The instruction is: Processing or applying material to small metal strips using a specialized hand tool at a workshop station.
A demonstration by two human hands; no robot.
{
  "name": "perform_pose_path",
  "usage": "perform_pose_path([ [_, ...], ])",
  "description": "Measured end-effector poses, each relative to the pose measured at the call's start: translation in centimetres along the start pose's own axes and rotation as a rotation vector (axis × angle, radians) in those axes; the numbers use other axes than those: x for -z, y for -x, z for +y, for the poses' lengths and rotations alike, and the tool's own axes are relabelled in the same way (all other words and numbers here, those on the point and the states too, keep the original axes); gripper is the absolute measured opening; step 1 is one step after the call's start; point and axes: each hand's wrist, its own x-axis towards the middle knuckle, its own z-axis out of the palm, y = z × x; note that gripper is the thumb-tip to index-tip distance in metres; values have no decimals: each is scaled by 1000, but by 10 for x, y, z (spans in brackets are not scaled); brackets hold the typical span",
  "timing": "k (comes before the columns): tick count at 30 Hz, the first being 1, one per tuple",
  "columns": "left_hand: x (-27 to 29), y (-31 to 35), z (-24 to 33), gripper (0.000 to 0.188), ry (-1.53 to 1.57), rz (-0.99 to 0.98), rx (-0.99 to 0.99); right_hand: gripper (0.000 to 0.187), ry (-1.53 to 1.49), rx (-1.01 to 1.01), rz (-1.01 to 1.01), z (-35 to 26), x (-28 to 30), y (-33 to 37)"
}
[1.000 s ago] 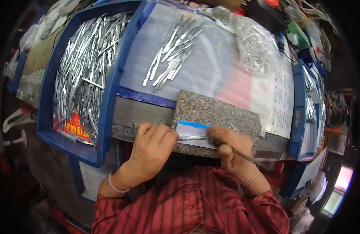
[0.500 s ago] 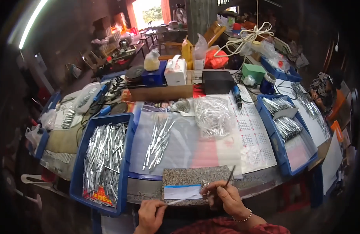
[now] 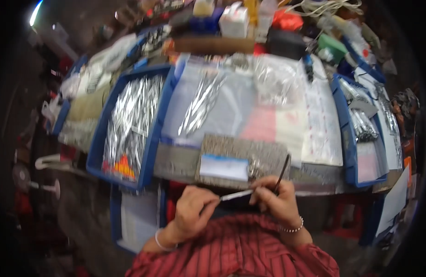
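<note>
In the head view, a slim silver metal strip (image 3: 237,195) is held just off the near edge of the speckled granite slab (image 3: 268,150). The left hand (image 3: 194,210), nearer the slab's left end, pinches one end of the strip with thumb and fingers closed. The right hand (image 3: 276,198), at the slab's near right, has its fingers curled around a thin dark rod (image 3: 282,171) and its fingertips at the strip's other end; blur hides how firmly they press. A blue-edged white paper (image 3: 224,168) lies on the slab. Left of the slab, a blue tray (image 3: 157,129) holds many silver strips (image 3: 130,124).
</note>
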Motion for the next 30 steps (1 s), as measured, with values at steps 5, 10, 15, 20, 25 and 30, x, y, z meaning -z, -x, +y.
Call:
perform_pose_path([
  [5, -3, 10, -7, 20, 41, 20, 76, 15, 10, 27, 21, 15, -3, -6],
  [10, -3, 17, -8, 18, 101, 4, 178, 15, 44, 26, 25, 23, -7, -5],
  [15, 2, 18, -12, 15, 165, -33, 271, 14, 83, 28, 36, 25, -12, -7],
  [20, 16, 25, -23, 13, 450, -263, 493, 12, 248, -19, -27, 25, -27, -9],
  [25, 34, 62, -33, 13, 610, -387, 615, 14, 543, 94, -176, 34, -39, -10],
  [30, 83, 150, -58, 13, 34, -59, 742, 16, 372, -20, -152, 22, -66, -23],
])
